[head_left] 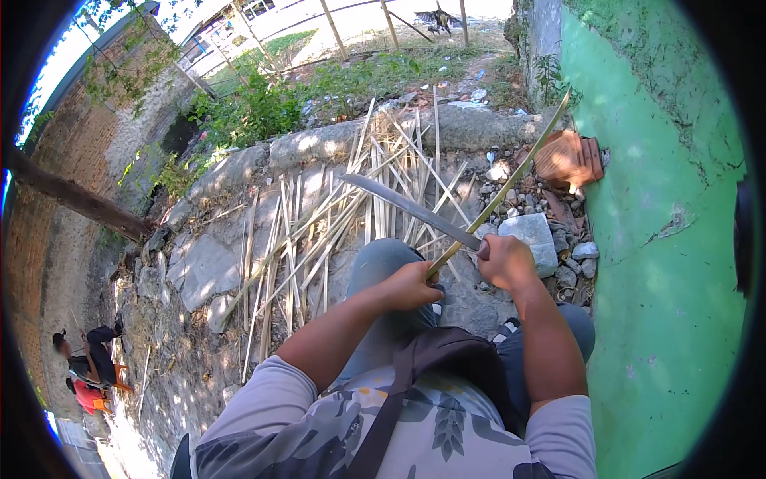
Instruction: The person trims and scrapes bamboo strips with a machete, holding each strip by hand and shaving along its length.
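My left hand (410, 286) is closed around the lower end of a long greenish bamboo strip (515, 177), which slants up and away to the right. In my right hand (509, 262) is the handle of a machete (407, 206), its long grey blade pointing to the far left. The blade crosses the strip just above my left hand; whether the two touch I cannot tell. Beyond my knees many pale split bamboo strips (319, 231) lie criss-cross on the stony ground.
A green wall (646, 263) rises close on my right. Near it lie a whitish block (530, 239), loose stones and stacked reddish tiles (568, 160). A low stone kerb (319, 145) runs behind the strips. Far left, a wooden post (80, 195) leans, and people (96, 359) sit on chairs.
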`<act>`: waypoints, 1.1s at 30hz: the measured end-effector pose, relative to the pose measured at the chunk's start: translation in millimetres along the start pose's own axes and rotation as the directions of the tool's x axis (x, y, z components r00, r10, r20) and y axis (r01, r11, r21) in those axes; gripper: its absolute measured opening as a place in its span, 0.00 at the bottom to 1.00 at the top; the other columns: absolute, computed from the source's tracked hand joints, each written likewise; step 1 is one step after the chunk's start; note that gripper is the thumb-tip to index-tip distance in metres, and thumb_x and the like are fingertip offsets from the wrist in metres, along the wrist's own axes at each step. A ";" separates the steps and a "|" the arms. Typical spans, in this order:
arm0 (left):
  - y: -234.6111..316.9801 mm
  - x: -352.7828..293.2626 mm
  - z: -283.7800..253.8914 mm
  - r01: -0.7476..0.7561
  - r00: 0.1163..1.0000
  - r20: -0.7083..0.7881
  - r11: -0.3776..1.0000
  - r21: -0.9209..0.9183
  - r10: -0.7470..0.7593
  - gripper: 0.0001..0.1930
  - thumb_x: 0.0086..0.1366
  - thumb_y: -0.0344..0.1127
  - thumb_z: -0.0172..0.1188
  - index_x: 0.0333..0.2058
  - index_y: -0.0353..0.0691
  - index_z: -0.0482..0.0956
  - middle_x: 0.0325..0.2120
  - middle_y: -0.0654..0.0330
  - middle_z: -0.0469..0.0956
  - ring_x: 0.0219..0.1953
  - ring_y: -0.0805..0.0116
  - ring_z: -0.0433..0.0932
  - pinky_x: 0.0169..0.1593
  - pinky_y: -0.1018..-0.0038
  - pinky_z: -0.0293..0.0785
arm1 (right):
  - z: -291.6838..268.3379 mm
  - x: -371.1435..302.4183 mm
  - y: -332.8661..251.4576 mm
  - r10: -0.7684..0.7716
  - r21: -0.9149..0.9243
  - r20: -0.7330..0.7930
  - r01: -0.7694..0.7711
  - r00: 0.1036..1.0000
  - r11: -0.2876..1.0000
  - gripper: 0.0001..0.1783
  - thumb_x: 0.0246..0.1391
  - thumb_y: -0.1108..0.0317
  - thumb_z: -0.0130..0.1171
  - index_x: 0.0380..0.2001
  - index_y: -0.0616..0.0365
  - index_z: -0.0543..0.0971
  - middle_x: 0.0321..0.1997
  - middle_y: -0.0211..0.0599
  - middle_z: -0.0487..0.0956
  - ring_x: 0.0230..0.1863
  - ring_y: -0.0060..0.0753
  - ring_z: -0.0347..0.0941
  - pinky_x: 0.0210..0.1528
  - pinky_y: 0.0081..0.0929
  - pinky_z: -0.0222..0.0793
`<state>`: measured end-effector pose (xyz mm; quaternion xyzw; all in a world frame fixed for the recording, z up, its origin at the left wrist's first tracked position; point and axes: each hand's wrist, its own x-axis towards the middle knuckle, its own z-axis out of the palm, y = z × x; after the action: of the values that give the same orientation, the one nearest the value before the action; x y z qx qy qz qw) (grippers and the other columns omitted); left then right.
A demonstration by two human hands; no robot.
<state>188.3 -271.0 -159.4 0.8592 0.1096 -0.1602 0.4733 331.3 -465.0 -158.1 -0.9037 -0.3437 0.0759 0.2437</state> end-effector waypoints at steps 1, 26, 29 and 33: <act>-2.7 -0.3 0.9 -0.012 1.000 -0.005 1.000 0.028 0.012 0.17 0.57 0.38 0.71 0.33 0.39 0.70 0.25 0.61 0.71 0.30 0.69 0.71 0.37 0.68 0.70 | 2.5 -1.9 -2.6 -0.016 -0.036 -0.008 0.015 1.000 0.999 0.08 0.52 0.61 0.61 0.32 0.51 0.84 0.30 0.46 0.84 0.35 0.55 0.82 0.41 0.48 0.78; 8.9 -13.0 7.9 -0.042 0.999 -0.018 0.997 0.057 0.043 0.18 0.56 0.39 0.73 0.34 0.37 0.72 0.26 0.62 0.72 0.31 0.71 0.71 0.36 0.69 0.70 | -14.5 -2.2 16.5 0.152 -0.010 0.170 -0.153 0.974 0.988 0.09 0.50 0.63 0.62 0.35 0.46 0.86 0.39 0.42 0.86 0.43 0.48 0.83 0.49 0.41 0.78; 18.5 -6.4 1.3 0.011 1.000 0.001 0.995 0.102 -0.011 0.18 0.56 0.39 0.73 0.34 0.37 0.72 0.26 0.61 0.72 0.31 0.70 0.70 0.37 0.69 0.70 | -22.7 0.3 13.6 0.209 0.072 0.168 -0.224 0.963 0.972 0.10 0.50 0.62 0.62 0.36 0.46 0.87 0.39 0.41 0.86 0.43 0.47 0.83 0.49 0.41 0.78; 6.1 -8.0 3.9 -0.037 0.999 -0.010 0.999 -0.001 0.037 0.19 0.56 0.40 0.73 0.34 0.36 0.72 0.26 0.60 0.73 0.31 0.69 0.71 0.37 0.68 0.70 | -24.8 -1.5 0.3 0.172 -0.059 0.164 -0.165 0.971 0.985 0.11 0.49 0.64 0.63 0.37 0.46 0.86 0.41 0.37 0.86 0.44 0.46 0.83 0.49 0.40 0.78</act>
<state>182.3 -277.9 -153.5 0.8615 0.0964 -0.1470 0.4763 338.0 -475.8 -136.7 -0.9252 -0.2868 0.1646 0.1862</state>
